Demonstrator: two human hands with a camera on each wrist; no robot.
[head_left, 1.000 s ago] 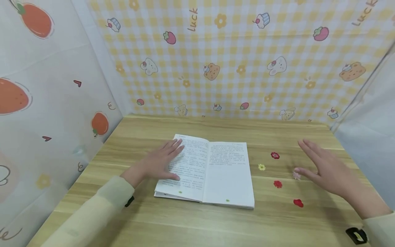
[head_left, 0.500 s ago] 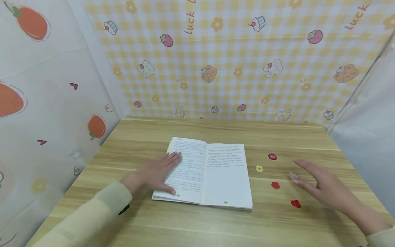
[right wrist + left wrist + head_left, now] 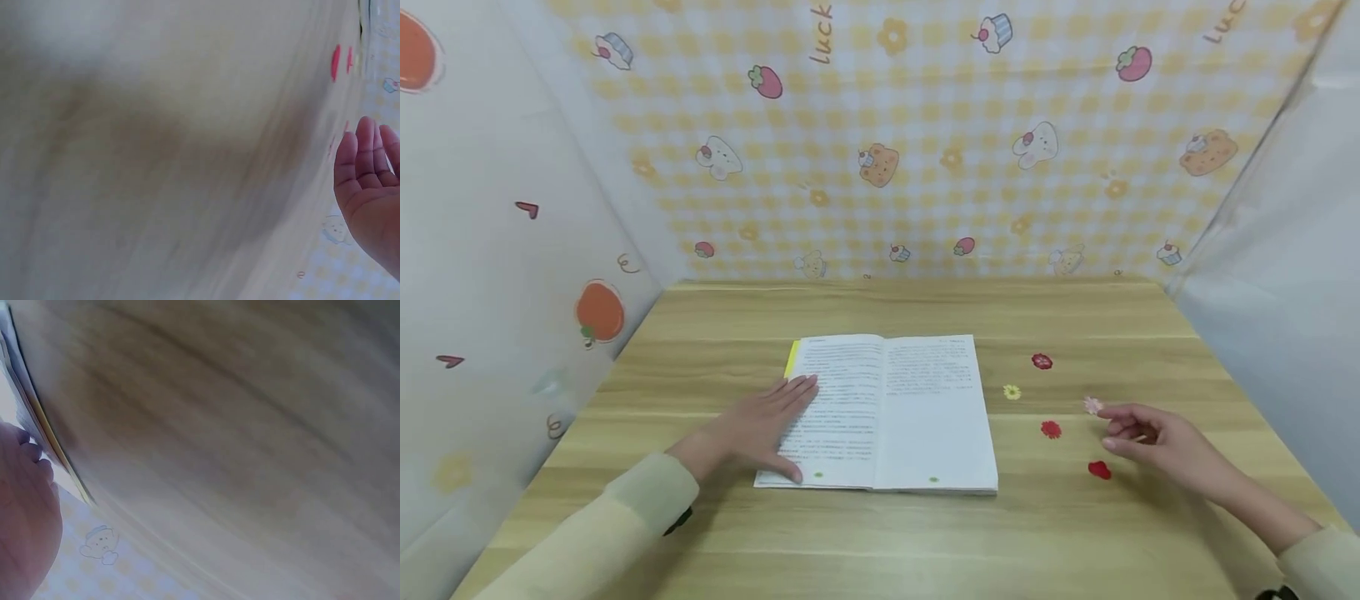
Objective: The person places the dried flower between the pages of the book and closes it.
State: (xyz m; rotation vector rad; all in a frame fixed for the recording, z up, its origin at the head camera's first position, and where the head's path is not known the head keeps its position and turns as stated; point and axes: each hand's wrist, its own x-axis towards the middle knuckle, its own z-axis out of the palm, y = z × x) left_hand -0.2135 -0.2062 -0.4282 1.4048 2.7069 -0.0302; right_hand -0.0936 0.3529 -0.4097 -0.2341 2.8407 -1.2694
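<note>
Lying open on the worktop (image 3: pixel 865 546), white-paged book (image 3: pixel 883 417) points page tops rearward, page length running front-to-back. Left grip (image 3: pixel 758 427) rests spread on it; right grip (image 3: pixel 1165 448), released, curls loosely beside pink flower (image 3: pixel 1092 404).

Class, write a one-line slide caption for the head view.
A left hand rests on an open book while the right hand reaches beside a small pink flower on a wooden table.

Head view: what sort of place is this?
Probably a small screened-off tabletop set-up indoors: a wood-grain table bearing an open book, with a yellow-checked cartoon backdrop behind it and a pale fruit-print sheet on the left.
</note>
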